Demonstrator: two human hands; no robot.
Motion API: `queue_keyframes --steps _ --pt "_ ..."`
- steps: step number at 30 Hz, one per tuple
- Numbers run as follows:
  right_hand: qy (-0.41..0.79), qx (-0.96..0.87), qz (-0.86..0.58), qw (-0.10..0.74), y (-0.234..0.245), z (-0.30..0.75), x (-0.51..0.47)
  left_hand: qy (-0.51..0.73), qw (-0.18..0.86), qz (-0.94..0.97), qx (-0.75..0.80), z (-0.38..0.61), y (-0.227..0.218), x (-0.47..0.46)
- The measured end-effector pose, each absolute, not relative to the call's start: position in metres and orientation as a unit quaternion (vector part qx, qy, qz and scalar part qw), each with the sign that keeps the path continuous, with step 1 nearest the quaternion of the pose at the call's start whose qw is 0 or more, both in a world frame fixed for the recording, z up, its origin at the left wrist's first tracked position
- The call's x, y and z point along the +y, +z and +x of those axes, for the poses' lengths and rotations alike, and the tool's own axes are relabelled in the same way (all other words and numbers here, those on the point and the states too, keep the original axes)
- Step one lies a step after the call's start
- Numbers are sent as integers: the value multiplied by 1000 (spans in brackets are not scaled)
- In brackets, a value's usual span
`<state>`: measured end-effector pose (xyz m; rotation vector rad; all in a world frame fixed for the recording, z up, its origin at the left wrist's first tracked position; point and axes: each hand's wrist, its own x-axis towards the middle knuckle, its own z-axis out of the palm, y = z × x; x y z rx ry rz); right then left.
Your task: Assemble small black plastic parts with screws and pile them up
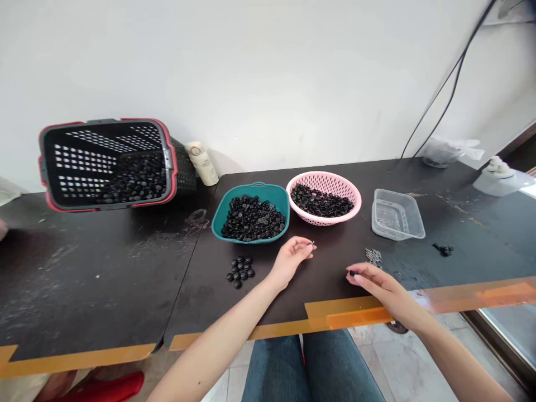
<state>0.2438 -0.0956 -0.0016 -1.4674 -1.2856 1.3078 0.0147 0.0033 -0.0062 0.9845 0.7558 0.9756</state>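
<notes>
My left hand [291, 258] is closed in a pinch on a small metal pin [312, 243], in front of the pink basket. Between the thumb and fingers of my right hand [374, 281] sits a small black piece [352, 273], partly hidden. Just beyond that hand lies a loose pile of small silvery metal pins [373, 256]. Several round black caps [240, 270] are grouped on the table to the left of my left hand. Round black parts [253, 219] fill the teal basin [218, 223], and more black pieces [320, 201] lie in the pink basket [324, 219].
A clear plastic tub [397, 230] stands at the right, near a small black heap [444, 249]. At the left, a tilted dark basket [109, 206] with a red rim holds black parts, beside a cream bottle [203, 163]. Orange tape [355, 312] runs along the front edge.
</notes>
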Motion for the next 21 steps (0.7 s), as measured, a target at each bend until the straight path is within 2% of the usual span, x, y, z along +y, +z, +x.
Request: queue_keyframes --steps 6,8,10,13,16,21 --pt "361 -427 -581 591 -8 263 -88 432 702 455 337 14 -9 5" --pt "345 -408 -563 631 -1 267 -80 434 696 462 338 14 -10 5" --pt "362 -419 -557 619 8 262 -68 443 681 475 339 14 -12 4" --pt "423 -484 -534 550 21 240 -45 464 620 528 348 14 -12 2" --pt "496 -530 -476 497 28 213 -20 491 492 612 377 12 -8 -3" --pt "609 -478 -403 487 22 188 3 541 313 674 393 7 -2 -13"
